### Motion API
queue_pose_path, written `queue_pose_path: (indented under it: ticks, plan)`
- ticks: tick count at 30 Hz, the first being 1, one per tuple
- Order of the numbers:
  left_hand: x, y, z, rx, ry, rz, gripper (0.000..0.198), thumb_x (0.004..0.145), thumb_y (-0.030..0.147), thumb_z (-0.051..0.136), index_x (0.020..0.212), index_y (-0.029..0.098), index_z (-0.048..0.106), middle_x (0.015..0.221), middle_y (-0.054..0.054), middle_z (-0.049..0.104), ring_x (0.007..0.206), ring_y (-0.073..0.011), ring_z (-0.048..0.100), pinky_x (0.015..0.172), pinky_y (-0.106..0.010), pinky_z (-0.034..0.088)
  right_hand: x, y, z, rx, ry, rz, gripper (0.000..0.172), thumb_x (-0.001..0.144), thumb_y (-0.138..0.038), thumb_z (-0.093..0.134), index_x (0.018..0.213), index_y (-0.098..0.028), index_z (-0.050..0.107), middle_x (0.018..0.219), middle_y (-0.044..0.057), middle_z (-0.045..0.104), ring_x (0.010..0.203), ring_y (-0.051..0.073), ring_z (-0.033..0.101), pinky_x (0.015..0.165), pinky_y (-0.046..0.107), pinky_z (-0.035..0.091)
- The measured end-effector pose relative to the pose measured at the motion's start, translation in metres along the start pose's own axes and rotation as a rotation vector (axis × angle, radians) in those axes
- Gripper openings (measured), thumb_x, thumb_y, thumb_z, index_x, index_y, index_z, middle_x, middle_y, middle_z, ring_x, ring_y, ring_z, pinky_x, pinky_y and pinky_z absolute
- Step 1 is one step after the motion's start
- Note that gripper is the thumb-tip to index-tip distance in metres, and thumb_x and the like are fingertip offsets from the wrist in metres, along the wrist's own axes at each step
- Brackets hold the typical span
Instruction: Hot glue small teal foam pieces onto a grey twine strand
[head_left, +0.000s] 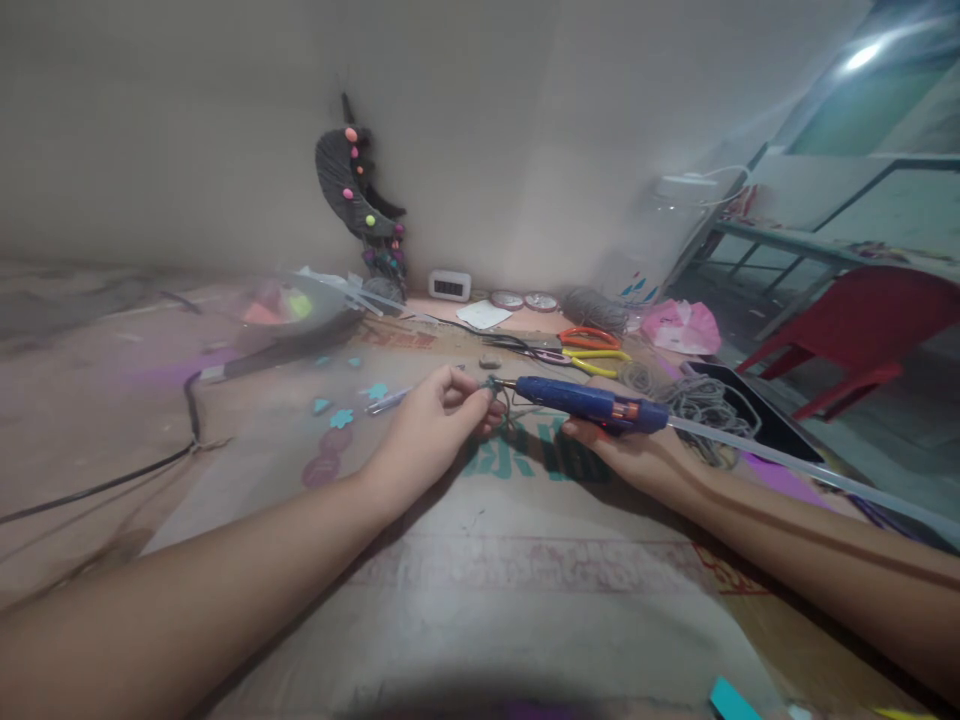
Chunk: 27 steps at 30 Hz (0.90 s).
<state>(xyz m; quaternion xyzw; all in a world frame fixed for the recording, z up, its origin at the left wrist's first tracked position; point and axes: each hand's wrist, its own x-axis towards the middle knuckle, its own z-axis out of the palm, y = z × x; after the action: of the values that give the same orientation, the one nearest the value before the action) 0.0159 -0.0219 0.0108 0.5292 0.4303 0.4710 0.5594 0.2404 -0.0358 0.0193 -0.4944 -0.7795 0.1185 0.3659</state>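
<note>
My right hand (619, 445) is wrapped round a blue hot glue gun (566, 394), with a long clear glue stick (757, 443) trailing from its back end. The gun's metal tip points left and meets a small dark teal piece (491, 384) with thin cord hanging from it. That piece sits pinched between the thumb and fingers of my left hand (450, 405); its exact kind is too small to make out. Just left of this hand, a pen-like stick (386, 402) lies on the printed sheet, close to teal flower cutouts (342, 419).
Orange-handled scissors (589, 338), yellow-handled pliers (600, 358) and grey yarn (709, 405) lie beyond my right hand. By the wall are a small digital clock (450, 286) and a grey crescent ornament (345, 180). A black cable (97, 487) crosses the left side. A red chair (862, 320) stands right.
</note>
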Motion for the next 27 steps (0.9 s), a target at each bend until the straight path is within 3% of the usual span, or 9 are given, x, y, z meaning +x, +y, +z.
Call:
queue_pose_path:
  ticks: [22,27]
  plan:
    - [0.0021,0.0045,0.0033,-0.106,0.035,-0.082,0.014,0.088,0.016,0.06,0.08,0.016,0.05,0.072,-0.003,0.072,0.063,-0.0122,0.068,0.069,-0.028,0.056,-0.0003,-0.0034,-0.0011,0.008,-0.012,0.063,0.018,0.075,-0.038,0.066,0.072,-0.024,0.055,0.065,-0.001,0.06,0.061,0.02,0.058,0.055,0.032,0.047]
    - [0.003,0.003,0.0024,-0.128,0.028,-0.074,0.014,0.087,0.016,0.063,0.08,0.016,0.05,0.074,-0.005,0.073,0.064,-0.0118,0.068,0.069,-0.027,0.055,-0.0059,-0.0055,-0.009,0.094,0.022,0.009,0.013,0.082,-0.037,0.063,0.078,-0.026,0.061,0.077,0.002,0.066,0.075,0.022,0.065,0.072,0.035,0.054]
